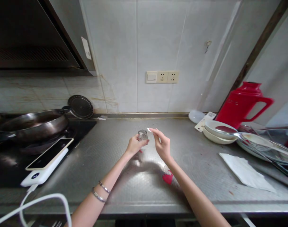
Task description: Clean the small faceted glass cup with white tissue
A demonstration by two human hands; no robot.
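My left hand (133, 145) is closed around a small clear glass container (143, 135), held above the steel counter (101, 157). Close beside it on the right, my right hand (162, 145) pinches a small white piece (148, 129) between thumb and fingertips. That piece is too small to tell whether it is tissue or something else. Its tip is near the glass's upper right edge; whether they touch, I cannot tell. A red patch (167, 178) shows on the counter by my right forearm.
At left, a metal pan (37, 124) sits on the black stove, with a phone (50, 154) on a white power bank (43, 175) and its cable in front. Stacked bowls (217, 137), plates, a red thermos jug (243, 104) and a folded white tissue (245, 171) are at right.
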